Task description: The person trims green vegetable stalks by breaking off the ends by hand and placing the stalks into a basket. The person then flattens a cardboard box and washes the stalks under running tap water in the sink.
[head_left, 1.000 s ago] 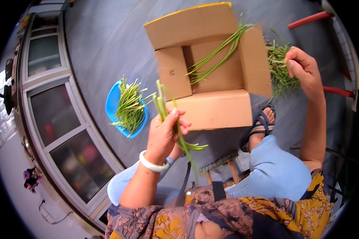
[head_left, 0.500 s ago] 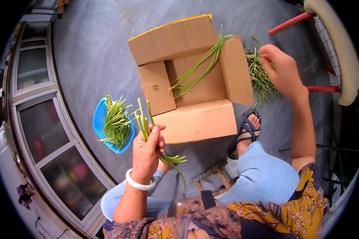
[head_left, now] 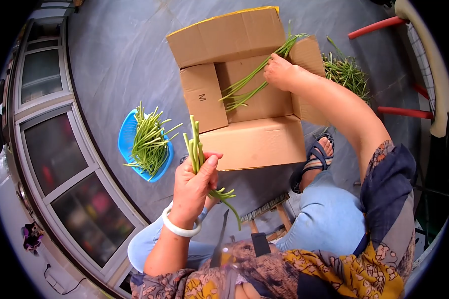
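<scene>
My left hand (head_left: 198,182) is closed round a small bunch of garlic scapes (head_left: 194,142), cut ends upward and the other ends drooping below the fist. Over the open cardboard box (head_left: 254,144), my right hand (head_left: 280,72) has its fingers pinched at several long garlic scapes (head_left: 249,79) that lie across the box and its right flap. The palm hides part of that grip. To the left, a blue plastic basket (head_left: 127,137) holds a heap of shorter scape pieces (head_left: 152,144).
A pile of green scapes (head_left: 346,74) lies on the floor right of the box. Beyond it stands a chair with red legs (head_left: 404,112). Glass-fronted cabinet doors (head_left: 55,149) line the left side. A sandalled foot (head_left: 317,159) is near the box's lower right corner.
My right hand has moved left from above the floor pile to the long scapes over the box. My left hand keeps its bunch. The view has shifted slightly.
</scene>
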`<action>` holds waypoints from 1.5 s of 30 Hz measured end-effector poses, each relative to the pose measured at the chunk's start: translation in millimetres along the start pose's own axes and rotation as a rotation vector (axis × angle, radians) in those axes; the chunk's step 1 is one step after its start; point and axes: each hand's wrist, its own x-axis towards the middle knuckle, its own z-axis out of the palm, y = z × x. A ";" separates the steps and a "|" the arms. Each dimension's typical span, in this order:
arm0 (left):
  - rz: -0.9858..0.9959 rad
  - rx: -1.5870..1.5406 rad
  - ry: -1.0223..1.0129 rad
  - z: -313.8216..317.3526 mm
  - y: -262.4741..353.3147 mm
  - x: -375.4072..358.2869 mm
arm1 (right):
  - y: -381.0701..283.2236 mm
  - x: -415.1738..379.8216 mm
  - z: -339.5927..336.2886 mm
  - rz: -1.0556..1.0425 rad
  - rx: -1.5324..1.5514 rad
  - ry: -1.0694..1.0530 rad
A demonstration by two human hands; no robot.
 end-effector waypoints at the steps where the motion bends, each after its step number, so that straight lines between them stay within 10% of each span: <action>1: -0.003 -0.002 0.005 -1.5 -1.1 0.1 | 0.7 -1.9 3.8 0.014 0.022 0.013; 20: 0.374 0.364 -0.058 31.8 0.2 9.7 | -30.7 -158.3 -138.5 -0.272 0.972 0.132; 30: 0.323 0.614 -0.226 57.1 -6.5 11.8 | -42.5 -161.3 -118.5 -0.278 1.280 0.400; 40: 0.147 0.552 -0.225 42.3 1.8 9.3 | -2.4 -175.6 -80.9 -0.218 1.931 0.146; 45: 0.088 0.526 -0.230 38.8 2.0 6.2 | -25.5 -171.0 -93.8 -0.313 1.712 0.165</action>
